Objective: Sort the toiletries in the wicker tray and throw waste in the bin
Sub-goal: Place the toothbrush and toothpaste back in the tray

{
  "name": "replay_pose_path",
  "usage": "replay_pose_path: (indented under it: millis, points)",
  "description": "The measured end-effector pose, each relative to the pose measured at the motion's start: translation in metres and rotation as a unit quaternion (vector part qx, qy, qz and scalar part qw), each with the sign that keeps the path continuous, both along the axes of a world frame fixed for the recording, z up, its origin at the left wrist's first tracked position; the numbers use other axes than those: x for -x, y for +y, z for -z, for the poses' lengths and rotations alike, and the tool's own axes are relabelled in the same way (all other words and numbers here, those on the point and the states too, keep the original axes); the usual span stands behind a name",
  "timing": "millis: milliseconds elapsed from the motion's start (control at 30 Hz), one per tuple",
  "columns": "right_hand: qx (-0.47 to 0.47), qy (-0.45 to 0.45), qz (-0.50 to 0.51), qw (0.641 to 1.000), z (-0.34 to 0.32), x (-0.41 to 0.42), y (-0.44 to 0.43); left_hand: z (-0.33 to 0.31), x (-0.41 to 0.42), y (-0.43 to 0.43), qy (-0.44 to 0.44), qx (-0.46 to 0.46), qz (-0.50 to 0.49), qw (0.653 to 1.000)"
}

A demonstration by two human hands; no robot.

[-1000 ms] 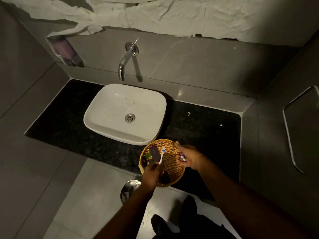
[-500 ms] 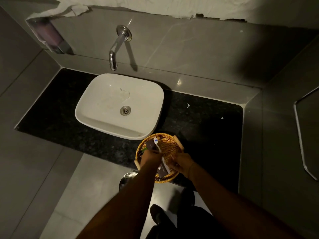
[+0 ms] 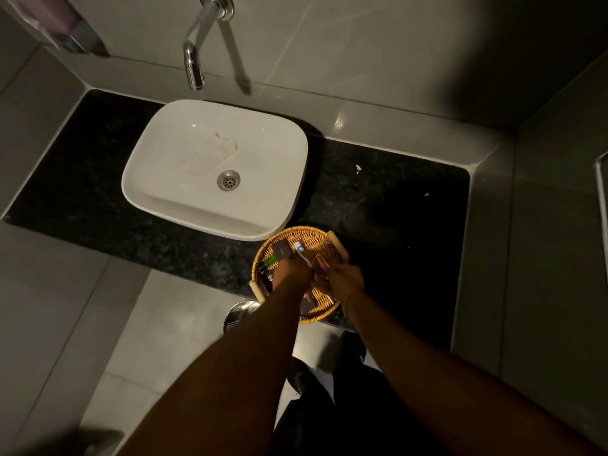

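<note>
A round wicker tray (image 3: pixel 317 236) sits at the front edge of the black counter, right of the sink. Inside it lie a dark sachet (image 3: pixel 282 251), a small green item (image 3: pixel 270 262) and another dark packet (image 3: pixel 309 304). My left hand (image 3: pixel 291 278) is over the tray's middle, closed on the handle of a white toothbrush (image 3: pixel 302 251) whose head points away from me. My right hand (image 3: pixel 343 281) is beside it, fingers closed on a small pink tube (image 3: pixel 321 263). The two hands almost touch.
A white basin (image 3: pixel 184 205) with a drain and a scrap of paper stands on the black counter (image 3: pixel 394 209). A chrome tap (image 3: pixel 197 57) juts from the wall. The lid of a metal bin (image 3: pixel 238 312) shows on the floor below the tray.
The camera has tilted down and come closer. My right hand moved from the tray's right rim to its middle, next to my left hand. The toothbrush now leans further back.
</note>
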State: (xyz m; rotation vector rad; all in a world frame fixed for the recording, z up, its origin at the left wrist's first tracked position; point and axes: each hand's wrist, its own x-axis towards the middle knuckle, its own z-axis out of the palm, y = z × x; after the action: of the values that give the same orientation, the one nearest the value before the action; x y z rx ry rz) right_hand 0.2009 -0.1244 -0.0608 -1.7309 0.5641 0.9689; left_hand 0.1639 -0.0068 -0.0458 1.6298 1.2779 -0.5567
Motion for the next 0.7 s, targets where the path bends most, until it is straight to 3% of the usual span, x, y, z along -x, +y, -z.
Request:
replay_pose_path:
  millis: [100,267,433,600,700]
  points:
    - [0.003,0.002,-0.005,1.000,-0.0035,-0.0047,0.0043,0.0020,-0.0013,-0.0009,-0.006,0.000,-0.003,1.000]
    - [0.121,-0.065,-0.092,0.986,-0.0006,-0.0019,0.0029,0.0030,0.0009,-0.0035,-0.021,-0.015,-0.004,1.000]
    - [0.182,-0.075,-0.133,0.971,0.0015,-0.0052,0.0034,0.0038,0.0020,-0.0055,-0.040,-0.033,0.007,0.999]
    - [0.184,-0.060,-0.096,0.976,-0.0039,-0.0064,0.0073,0.0043,0.0007,-0.0067,-0.045,-0.050,0.011,0.998]
    - [0.213,-0.066,-0.132,0.966,-0.0034,-0.0103,0.0076,0.0047,0.0022,-0.0066,-0.041,-0.064,0.020,0.997]
